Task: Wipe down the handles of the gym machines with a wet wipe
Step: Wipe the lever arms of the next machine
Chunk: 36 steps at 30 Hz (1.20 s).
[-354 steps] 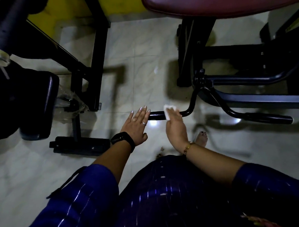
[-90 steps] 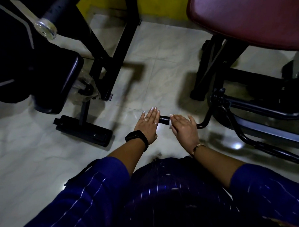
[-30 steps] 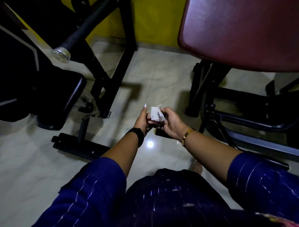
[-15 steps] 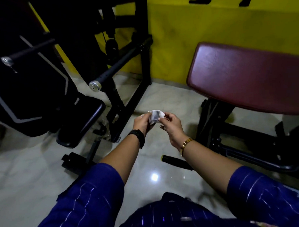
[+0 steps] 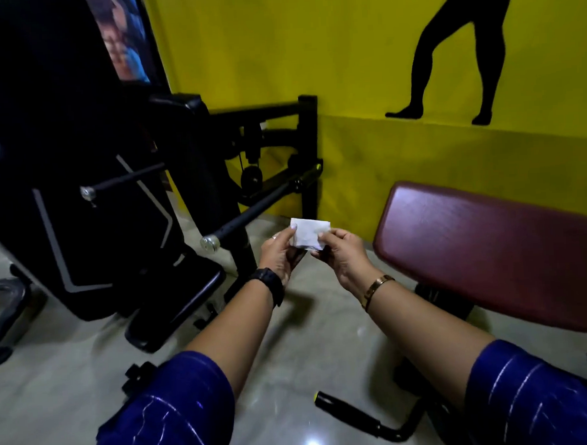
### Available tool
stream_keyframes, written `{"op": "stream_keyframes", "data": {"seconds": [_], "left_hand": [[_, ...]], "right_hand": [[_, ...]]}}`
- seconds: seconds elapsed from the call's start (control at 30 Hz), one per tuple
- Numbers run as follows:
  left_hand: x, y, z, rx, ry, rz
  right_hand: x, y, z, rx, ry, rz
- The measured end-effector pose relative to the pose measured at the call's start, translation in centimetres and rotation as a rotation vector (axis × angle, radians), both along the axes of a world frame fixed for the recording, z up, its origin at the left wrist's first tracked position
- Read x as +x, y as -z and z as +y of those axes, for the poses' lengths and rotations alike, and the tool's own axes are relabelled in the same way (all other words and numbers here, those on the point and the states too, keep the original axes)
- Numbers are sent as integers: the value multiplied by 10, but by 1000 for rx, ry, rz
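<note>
The wet wipe (image 5: 309,235), bunched between the hands half a second ago, is now being stretched out flat, and both hands are sitting higher above the black grip handle (image 5: 347,415) than before. The left hand (image 5: 280,253) is pinching the wipe's left edge between thumb and curled fingers. The right hand (image 5: 342,254) is pinching its right edge the same way, so the white sheet is spanning the gap between them, just left of the maroon bench pad (image 5: 488,247). The handle is lying low by the floor, below the pad's left end, well apart from the wipe. Further left of the pad, a black bar with a chrome end cap (image 5: 209,242) is pointing toward the hands.
</note>
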<state>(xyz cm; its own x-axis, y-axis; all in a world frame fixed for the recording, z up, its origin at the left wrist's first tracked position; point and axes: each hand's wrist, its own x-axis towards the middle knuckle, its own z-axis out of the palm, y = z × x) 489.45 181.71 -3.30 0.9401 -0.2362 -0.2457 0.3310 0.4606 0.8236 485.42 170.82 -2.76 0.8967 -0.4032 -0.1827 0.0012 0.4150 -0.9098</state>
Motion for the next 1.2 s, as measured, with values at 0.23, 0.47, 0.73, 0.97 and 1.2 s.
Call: {"op": "stream_keyframes", "data": {"seconds": [0.23, 0.47, 0.73, 0.97, 1.2], "left_hand": [[17, -54, -21, -54, -93, -104], [16, -83, -26, -84, -152, -159], [13, -85, -9, -109, -225, -207], [22, -82, 15, -117, -290, -194], [51, -84, 42, -120, -266, -177]], "right_hand": [[19, -61, -23, 3, -85, -149], [28, -90, -35, -29, -149, -207], [38, -90, -27, 41, -240, -214], [55, -86, -4, 95, -324, -174], [94, -84, 22, 91, -322, -161]]}}
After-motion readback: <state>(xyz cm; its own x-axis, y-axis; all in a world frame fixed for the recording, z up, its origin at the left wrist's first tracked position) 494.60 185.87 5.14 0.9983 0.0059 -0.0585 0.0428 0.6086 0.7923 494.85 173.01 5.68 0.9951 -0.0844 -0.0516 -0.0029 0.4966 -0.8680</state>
